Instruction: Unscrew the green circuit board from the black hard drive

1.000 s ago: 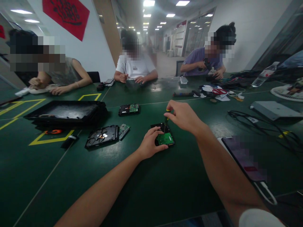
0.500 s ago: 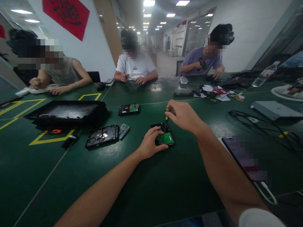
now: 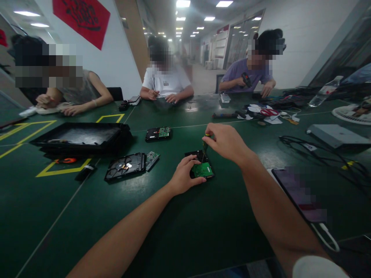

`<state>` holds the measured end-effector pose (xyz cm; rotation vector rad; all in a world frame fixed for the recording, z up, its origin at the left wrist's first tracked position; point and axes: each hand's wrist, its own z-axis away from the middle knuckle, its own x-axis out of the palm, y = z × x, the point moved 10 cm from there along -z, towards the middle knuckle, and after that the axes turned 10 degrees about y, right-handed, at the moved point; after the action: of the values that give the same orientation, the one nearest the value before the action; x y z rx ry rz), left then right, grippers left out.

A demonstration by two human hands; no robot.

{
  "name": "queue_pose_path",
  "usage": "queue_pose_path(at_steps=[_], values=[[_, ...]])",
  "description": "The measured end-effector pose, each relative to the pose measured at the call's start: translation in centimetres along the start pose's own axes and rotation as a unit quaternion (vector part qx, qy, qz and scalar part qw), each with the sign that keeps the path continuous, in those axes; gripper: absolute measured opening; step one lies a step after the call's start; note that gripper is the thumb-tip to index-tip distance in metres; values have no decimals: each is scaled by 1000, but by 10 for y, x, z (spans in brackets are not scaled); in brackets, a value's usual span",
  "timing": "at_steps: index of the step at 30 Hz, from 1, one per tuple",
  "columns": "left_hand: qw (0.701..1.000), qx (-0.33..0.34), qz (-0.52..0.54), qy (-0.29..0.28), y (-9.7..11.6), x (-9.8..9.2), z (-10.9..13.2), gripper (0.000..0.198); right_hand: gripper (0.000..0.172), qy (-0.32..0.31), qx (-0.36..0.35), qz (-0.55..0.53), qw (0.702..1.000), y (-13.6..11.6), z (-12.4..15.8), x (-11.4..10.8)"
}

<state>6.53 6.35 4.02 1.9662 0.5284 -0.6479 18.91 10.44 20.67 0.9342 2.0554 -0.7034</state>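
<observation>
A black hard drive with a green circuit board (image 3: 203, 170) lies on the dark green table (image 3: 185, 227). My left hand (image 3: 185, 175) grips the drive by its left side, fingers over the top edge and thumb along the near edge. My right hand (image 3: 224, 141) pinches the handle of a small yellow-and-black screwdriver (image 3: 205, 146). The screwdriver stands nearly upright, its tip down at the drive by the board's upper edge. The exact contact spot is too small to make out.
Left of my hands lie an opened drive (image 3: 125, 168), a loose circuit board (image 3: 152, 160), another drive (image 3: 158, 134) and a black tray (image 3: 81, 137). A phone (image 3: 298, 193) and cables (image 3: 324, 150) lie right. Three people sit opposite.
The screwdriver's handle looks turned and leans slightly more to the right between my right fingers. My left hand and the drive have stayed in place.
</observation>
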Motion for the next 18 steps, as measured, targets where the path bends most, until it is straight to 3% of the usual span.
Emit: queue_pose_path(at_steps=[12,18], values=[[1000,3,0,1,0,0,0,64,17,-1,18,-18,1000,2,0,2],[1000,-2,1,3,2,-1,0,63,10,-3,-5,-17,1000,-4,1,3]])
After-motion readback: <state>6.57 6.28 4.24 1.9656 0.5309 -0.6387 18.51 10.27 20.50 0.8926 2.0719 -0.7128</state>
